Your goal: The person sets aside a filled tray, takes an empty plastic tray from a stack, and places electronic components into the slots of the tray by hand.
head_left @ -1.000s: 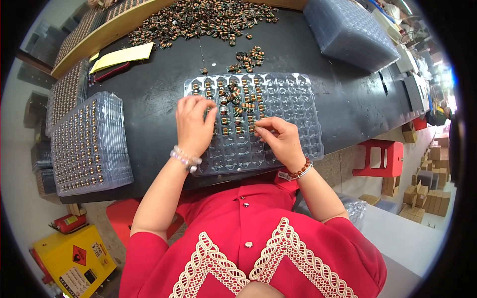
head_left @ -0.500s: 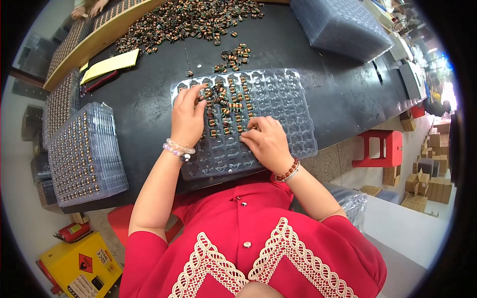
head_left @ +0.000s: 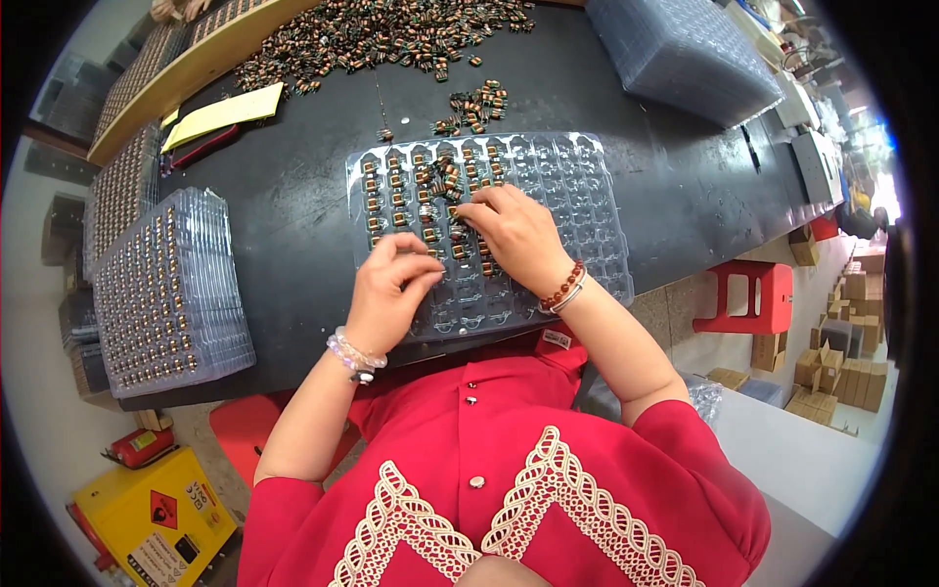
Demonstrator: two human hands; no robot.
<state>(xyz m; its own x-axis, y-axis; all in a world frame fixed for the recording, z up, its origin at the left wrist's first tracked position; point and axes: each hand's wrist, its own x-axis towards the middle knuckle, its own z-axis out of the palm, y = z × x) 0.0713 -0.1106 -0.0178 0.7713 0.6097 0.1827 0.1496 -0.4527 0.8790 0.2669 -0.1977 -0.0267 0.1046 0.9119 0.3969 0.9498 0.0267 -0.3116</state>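
Note:
In front of me lies a clear plastic tray (head_left: 577,210) with rows of moulded pockets. Its left columns hold small copper-wound coils (head_left: 397,193) with dark and green parts. A loose heap of coils (head_left: 447,181) rests on top of the tray, over the filled columns. My right hand (head_left: 520,238) reaches over the middle of the tray, fingertips closed on a coil at the heap's lower edge. My left hand (head_left: 389,293) is over the tray's near left part, thumb and fingers pinched beside the lower coils; what they hold, if anything, is hidden.
A big pile of coils (head_left: 391,34) covers the back of the dark table (head_left: 293,215), with a smaller cluster (head_left: 479,106) closer in. Stacked filled trays (head_left: 171,293) stand at left, stacked clear trays (head_left: 685,59) at back right. Yellow paper (head_left: 225,115) lies back left.
My left hand has come down from the tray's upper left to its near left part. My right hand has moved up and left to the heap. The tray appears slightly farther right.

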